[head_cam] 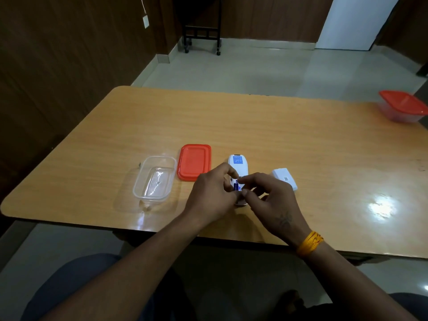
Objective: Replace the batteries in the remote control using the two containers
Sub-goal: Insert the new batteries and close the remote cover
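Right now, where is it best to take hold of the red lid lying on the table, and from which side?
Probably the near short edge of the red lid, from above. It lies flat, so only its raised rim offers a grip, and that edge is closest to the left hand.

Dark wood-panel walls (pixel 58 54), pale tile floor (pixel 231 70), blk wheeled cart (pixel 201 31).
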Available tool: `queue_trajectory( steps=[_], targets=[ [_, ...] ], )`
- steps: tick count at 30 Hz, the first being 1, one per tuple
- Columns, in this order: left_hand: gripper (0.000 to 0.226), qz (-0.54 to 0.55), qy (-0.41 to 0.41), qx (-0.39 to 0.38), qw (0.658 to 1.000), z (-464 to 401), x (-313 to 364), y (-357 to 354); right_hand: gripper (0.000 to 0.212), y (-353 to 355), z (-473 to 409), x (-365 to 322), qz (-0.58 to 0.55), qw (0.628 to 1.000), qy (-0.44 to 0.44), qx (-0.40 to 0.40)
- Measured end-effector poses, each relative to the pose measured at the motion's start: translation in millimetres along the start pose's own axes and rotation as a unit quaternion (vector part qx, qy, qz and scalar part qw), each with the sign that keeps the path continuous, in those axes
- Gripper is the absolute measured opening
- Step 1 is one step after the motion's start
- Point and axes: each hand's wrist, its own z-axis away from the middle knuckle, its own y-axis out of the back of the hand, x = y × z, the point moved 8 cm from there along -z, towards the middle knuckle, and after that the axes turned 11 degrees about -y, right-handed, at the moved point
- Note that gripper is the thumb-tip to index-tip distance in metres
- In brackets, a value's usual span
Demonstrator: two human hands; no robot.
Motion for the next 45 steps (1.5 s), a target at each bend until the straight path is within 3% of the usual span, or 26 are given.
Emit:
queue_trajectory(
  steps=[2, 8, 14, 17, 20, 30, 35, 40, 45],
  targets=[
    [0.036, 0.019, 0.008, 0.012, 1.000, -4, -2, 3, 0.017, -2, 1, -1, -0.025, 1.000, -0.008, -0.004],
    [0.056, -0.027, -0.093, -0.019, 0.995, -5, 21, -7, 0.011, 0, -6, 11, -0.043, 0.998, -0.055, 0.002],
    [0.069, -0.042, -0.158, -0.014, 0.986, -3, 26, -8, 0.006, 5, -9, 7, -0.026, 0.999, -0.038, -0.012],
    [0.081, -0.065, -0.148, 0.000, 0.987, -6, 22, -4, 0.006, 18, -11, 7, -0.017, 0.998, -0.019, 0.055],
    [0.085, -0.147, -0.124, -0.045, 0.980, -10, 12, -9, 0.007, 26, -14, 10, 0.015, 0.996, -0.010, 0.090],
    [0.072, -0.182, -0.112, -0.085, 0.973, -10, -3, -13, 0.009, -4, -9, 2, 0.145, 0.987, 0.064, 0.042],
    [0.077, -0.181, -0.108, -0.083, 0.974, -12, -3, -13, 0.010, -7, -15, 10, 0.122, 0.992, 0.002, 0.034],
    [0.068, -0.170, -0.104, -0.075, 0.977, -10, -2, -13, 0.008, -11, -18, 28, 0.034, 0.990, -0.137, 0.006],
    [0.068, -0.179, -0.097, -0.080, 0.976, -11, -3, -13, 0.010, -12, -14, 43, -0.093, 0.957, -0.276, -0.018]
  ],
)
